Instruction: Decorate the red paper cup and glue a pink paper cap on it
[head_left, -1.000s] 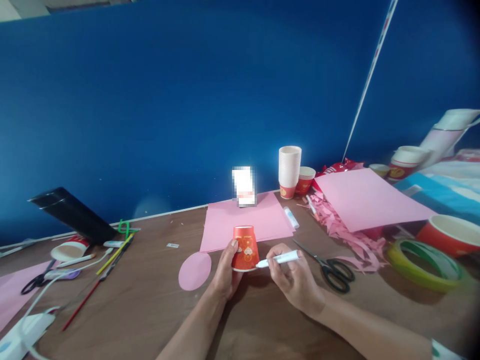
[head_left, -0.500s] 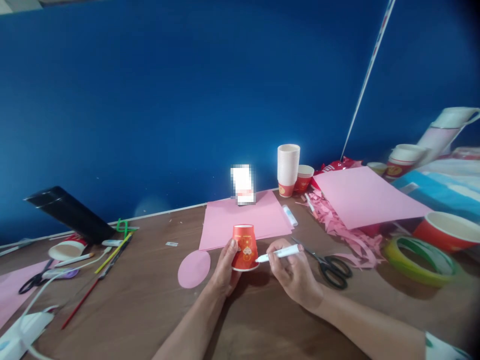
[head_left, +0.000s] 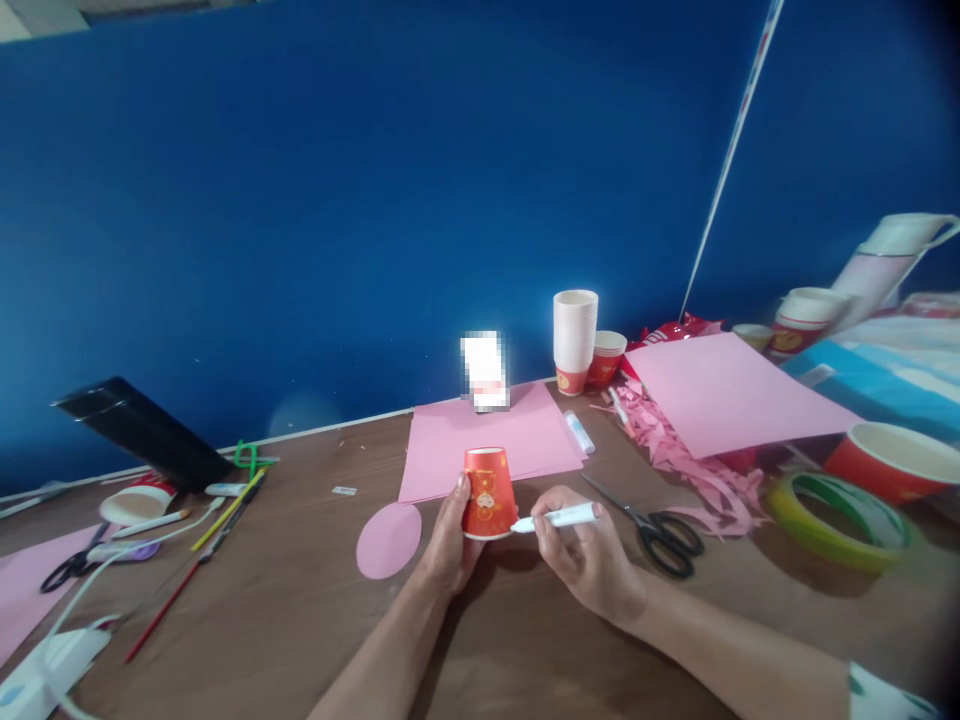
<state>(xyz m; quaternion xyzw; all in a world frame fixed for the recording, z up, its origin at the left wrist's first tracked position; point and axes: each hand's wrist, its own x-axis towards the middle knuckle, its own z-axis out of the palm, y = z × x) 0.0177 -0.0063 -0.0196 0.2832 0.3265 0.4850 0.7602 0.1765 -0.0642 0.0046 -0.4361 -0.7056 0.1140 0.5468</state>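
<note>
A red paper cup (head_left: 489, 497), printed in gold and turned rim down, is gripped from its left side by my left hand (head_left: 450, 535). My right hand (head_left: 589, 550) holds a white marker (head_left: 564, 516) between thumb and fingers, its tip at the cup's lower right edge; whether it touches cannot be made out. Left of my left hand lies a pink paper oval (head_left: 388, 541). Beyond the cup, pink paper sheets (head_left: 487, 440) lie flat on the table. Black-handled scissors (head_left: 667, 540) rest just right of my right hand.
At the back stand a stack of paper cups (head_left: 576, 340) and a blurred bright object (head_left: 487, 370). To the right are pink paper scraps (head_left: 667, 450), a tape roll (head_left: 795, 520) and a red cup (head_left: 862, 465). A black cylinder (head_left: 142, 430) and a white power strip (head_left: 56, 670) are left.
The cup has turned slightly in my left hand, its printed figure shifting left. The marker is held flatter, with its tip still near the rim.
</note>
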